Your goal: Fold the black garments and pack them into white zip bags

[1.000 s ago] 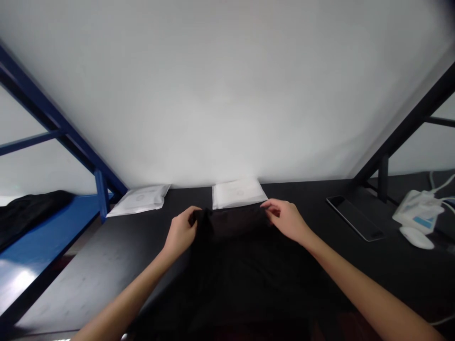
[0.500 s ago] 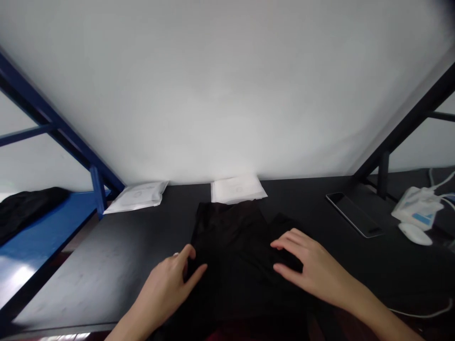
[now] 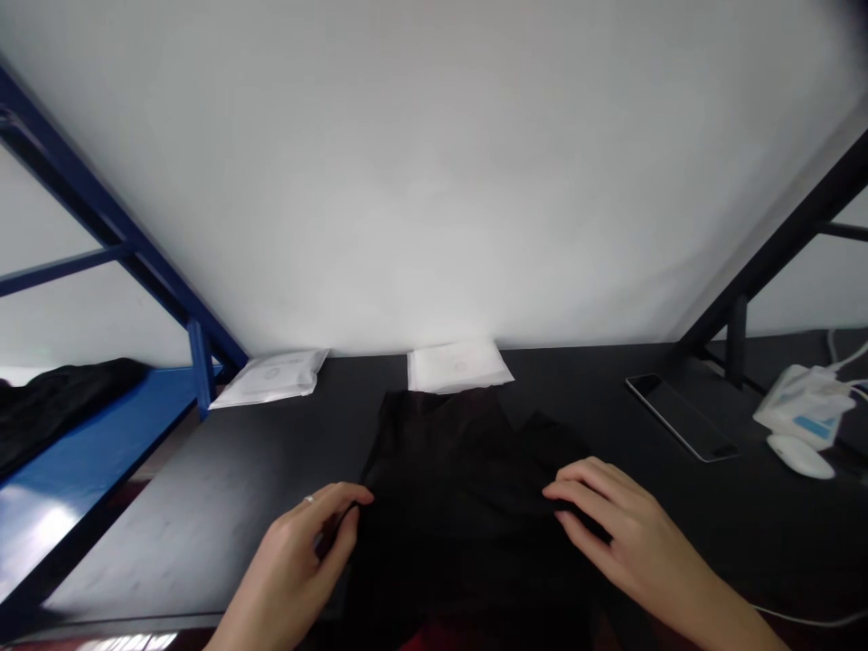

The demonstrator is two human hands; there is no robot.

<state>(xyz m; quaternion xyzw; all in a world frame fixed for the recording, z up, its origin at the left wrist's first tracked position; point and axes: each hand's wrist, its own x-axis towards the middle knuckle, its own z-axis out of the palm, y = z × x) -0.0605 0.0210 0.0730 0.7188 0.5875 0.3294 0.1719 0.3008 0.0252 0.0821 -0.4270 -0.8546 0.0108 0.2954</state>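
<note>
At far left, a blue metal frame rose beside the bench, and a dark cloth lay on its blue shelf. On the far side of the bench sat a white packet, angled, with a second white packet to its right.

The left hand, wearing a ring, was at the near left edge of a folded black garment, its fingers curled at the cloth; whether they gripped it could not be told. The garment lay mid-bench, its far edge just at the second packet. The right hand rested on the garment's right flap, its fingers close together and slightly bent, not visibly gripping.

Further right lay a black smartphone, then a white mouse beside a white cabled device.
</note>
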